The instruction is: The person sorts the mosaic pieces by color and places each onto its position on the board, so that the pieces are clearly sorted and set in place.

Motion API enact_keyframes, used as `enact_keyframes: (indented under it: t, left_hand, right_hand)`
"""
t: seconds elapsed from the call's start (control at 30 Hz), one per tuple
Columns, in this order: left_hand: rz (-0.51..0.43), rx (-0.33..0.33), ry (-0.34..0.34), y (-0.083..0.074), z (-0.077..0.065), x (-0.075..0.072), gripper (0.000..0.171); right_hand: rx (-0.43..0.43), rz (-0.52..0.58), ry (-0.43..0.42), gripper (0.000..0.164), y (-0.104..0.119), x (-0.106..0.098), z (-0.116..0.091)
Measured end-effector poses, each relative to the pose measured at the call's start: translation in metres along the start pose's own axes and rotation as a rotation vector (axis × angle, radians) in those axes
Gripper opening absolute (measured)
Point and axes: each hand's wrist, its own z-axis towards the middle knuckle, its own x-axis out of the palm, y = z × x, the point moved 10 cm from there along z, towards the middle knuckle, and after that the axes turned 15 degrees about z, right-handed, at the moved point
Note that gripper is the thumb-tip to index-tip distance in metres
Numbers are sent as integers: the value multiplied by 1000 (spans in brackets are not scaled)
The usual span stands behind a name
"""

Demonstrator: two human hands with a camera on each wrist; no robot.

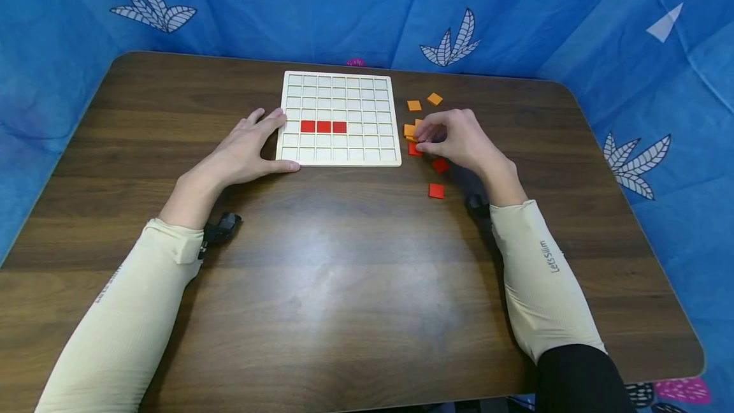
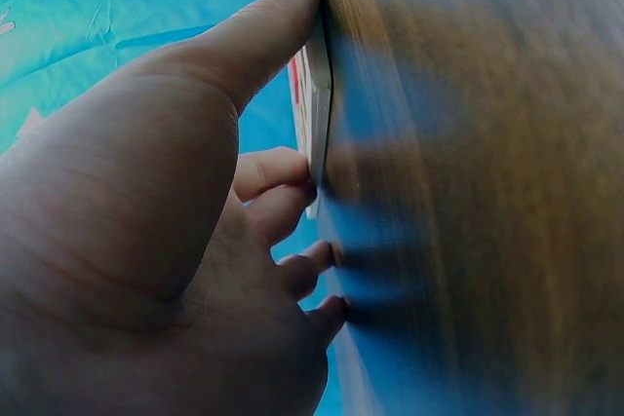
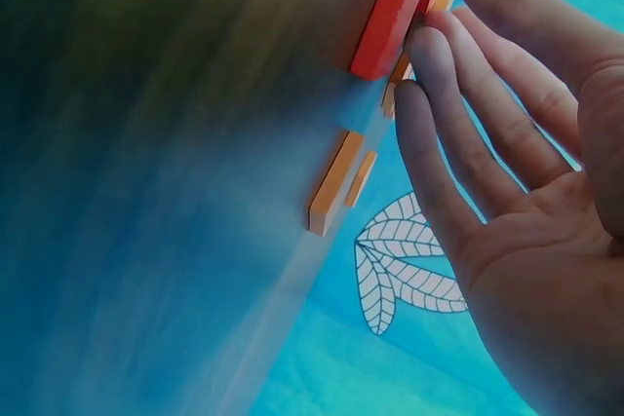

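A white gridded board (image 1: 344,157) lies on the table, with three red square tiles (image 1: 323,127) side by side in one row. My left hand (image 1: 241,148) rests at its left side, fingers at the left edge and thumb at the near edge. To the right of the board, my right hand (image 1: 459,139) hovers over loose tiles. Its thumb and fingertips are close to an orange tile (image 1: 410,131) and a red tile (image 1: 414,149). In the right wrist view, the fingers (image 3: 497,94) are nearly straight, and no tile shows clearly held between them and the thumb.
Two orange tiles (image 1: 414,106) lie farther back, right of the board. Nearer the front are two more red tiles (image 1: 436,190). The brown wooden table (image 1: 321,260) has a blue patterned cloth (image 1: 275,5) hanging behind it and at its sides.
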Motion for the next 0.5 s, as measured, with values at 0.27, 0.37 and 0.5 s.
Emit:
enact_keyframes:
  t: [0.27,0.37,0.5]
  left_hand:
    - [2,-3,0,0,0,0,105]
    - [0,-3,0,0,0,0,105]
    - [1,1,-6,1,0,1,105]
  right_hand:
    - [-16,8,54,31,1,5,-1]
    - [-19,15,77,33,1,7,-1]
    - [-15,24,108,33,2,9,-1]
